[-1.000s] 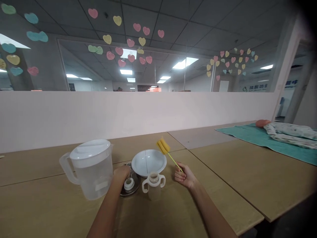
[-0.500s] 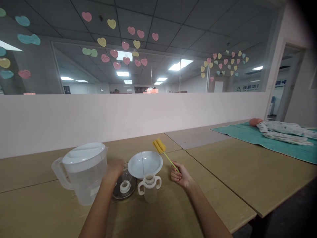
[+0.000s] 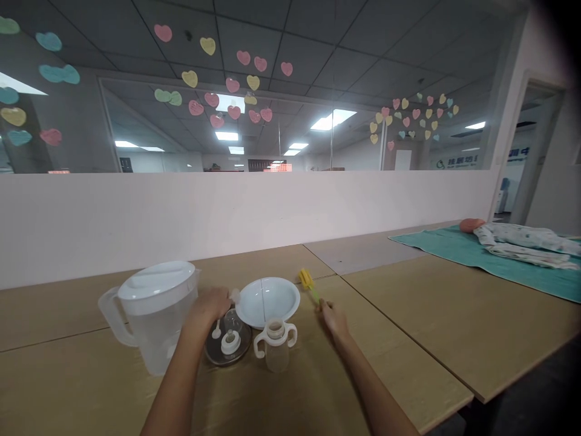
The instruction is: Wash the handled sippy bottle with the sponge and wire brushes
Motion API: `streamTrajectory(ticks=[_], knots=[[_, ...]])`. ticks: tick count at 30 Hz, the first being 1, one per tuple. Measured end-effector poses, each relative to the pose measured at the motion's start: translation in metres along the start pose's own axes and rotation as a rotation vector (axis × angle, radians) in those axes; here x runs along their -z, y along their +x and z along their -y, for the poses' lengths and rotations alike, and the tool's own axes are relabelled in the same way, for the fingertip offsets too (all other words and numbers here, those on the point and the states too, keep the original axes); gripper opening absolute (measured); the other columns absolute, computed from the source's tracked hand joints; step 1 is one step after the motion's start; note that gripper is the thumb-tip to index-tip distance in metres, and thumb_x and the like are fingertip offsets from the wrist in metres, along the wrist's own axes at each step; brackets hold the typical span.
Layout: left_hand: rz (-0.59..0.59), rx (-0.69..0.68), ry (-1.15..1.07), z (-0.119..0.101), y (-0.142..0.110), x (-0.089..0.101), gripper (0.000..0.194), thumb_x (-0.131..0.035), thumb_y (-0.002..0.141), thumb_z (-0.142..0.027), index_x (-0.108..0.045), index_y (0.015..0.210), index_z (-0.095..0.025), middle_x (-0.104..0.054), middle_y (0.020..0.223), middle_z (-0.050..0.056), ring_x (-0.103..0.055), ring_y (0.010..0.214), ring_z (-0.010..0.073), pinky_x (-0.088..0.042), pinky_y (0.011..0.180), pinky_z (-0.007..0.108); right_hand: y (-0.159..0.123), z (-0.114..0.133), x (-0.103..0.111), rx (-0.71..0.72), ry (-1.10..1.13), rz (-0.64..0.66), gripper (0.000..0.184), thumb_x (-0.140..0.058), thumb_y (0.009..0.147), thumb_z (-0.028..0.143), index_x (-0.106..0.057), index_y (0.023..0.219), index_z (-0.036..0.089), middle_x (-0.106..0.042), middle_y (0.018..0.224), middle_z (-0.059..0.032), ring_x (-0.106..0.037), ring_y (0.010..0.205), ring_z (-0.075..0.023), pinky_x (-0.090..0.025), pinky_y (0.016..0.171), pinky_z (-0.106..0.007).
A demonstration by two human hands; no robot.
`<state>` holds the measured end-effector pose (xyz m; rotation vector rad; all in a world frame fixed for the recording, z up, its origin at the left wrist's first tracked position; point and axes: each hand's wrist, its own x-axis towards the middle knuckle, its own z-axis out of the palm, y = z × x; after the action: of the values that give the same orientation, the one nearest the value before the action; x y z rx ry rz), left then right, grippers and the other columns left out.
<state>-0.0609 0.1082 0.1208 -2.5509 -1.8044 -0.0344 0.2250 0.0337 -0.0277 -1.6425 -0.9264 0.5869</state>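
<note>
My right hand (image 3: 333,316) is closed round the green handle of a bottle brush with a yellow sponge head (image 3: 306,278), held over the table right of a white bowl (image 3: 267,303). Left of the bowl, my left hand (image 3: 215,303) has its fingers closed at a small pale translucent piece (image 3: 235,296), whose kind I cannot make out. Below that hand lies a dark round tray (image 3: 227,360), bearing a white bottle collar with a teat (image 3: 230,343), a clear cap (image 3: 233,321) and a small white spoon (image 3: 216,332). An uncapped two-handled baby bottle (image 3: 276,351) stands upright before the bowl.
A lidded clear pitcher (image 3: 157,318) stands at the left, close to my left forearm. On the far right, a green mat (image 3: 436,242) holds a doll (image 3: 472,225) in patterned cloth. A white wall (image 3: 272,212) with windows borders the table's back.
The brush has swung down and to the right in my right hand, which has turned over. My left hand has shifted slightly, and the pale piece and spoon now show.
</note>
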Motion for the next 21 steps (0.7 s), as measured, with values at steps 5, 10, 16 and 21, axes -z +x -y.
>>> streamTrajectory(ticks=[5,10,16,21], knots=[[-0.164,-0.093,-0.131,-0.007,-0.008,0.009,0.027,-0.035,0.082,-0.028,-0.059,0.087,-0.019,-0.067,0.097,0.009,-0.061,0.086,0.02,-0.039,0.067,0.025,-0.017,0.005,-0.009,0.068,-0.367,-0.063,0.029,-0.044,0.082,0.032,-0.063,0.068,0.015,-0.066,0.082,-0.0147,-0.06,0.084,-0.025,-0.039,0.068,-0.03],[-0.343,-0.223,-0.3,-0.013,-0.005,0.01,0.028,-0.037,0.084,-0.032,-0.06,0.087,-0.017,-0.066,0.09,0.009,-0.059,0.084,0.0184,-0.038,0.07,0.024,-0.026,0.023,-0.008,0.122,-0.72,-0.085,0.032,-0.041,0.084,0.033,-0.067,0.076,0.016,-0.066,0.091,-0.0133,-0.062,0.082,-0.0228,-0.04,0.063,-0.027],[-0.37,-0.282,-0.474,-0.02,0.01,0.007,0.03,-0.038,0.082,-0.035,-0.061,0.08,-0.015,-0.061,0.064,0.003,-0.055,0.06,0.0144,-0.035,0.059,0.023,-0.008,0.076,-0.025,0.334,-0.604,-0.075,0.031,-0.037,0.086,0.022,-0.067,0.089,0.016,-0.067,0.093,-0.0114,-0.061,0.085,-0.0177,-0.04,0.068,-0.023],[-0.218,-0.262,-0.81,-0.026,0.016,-0.005,0.032,-0.038,0.079,-0.037,-0.057,0.092,-0.015,-0.059,0.065,-0.001,-0.056,0.05,0.0114,-0.039,0.053,0.021,0.014,0.098,-0.073,0.33,-0.514,0.43,0.012,-0.059,0.069,0.018,-0.071,0.073,0.017,-0.065,0.061,-0.0026,-0.059,0.055,-0.0136,-0.042,0.053,-0.021]])
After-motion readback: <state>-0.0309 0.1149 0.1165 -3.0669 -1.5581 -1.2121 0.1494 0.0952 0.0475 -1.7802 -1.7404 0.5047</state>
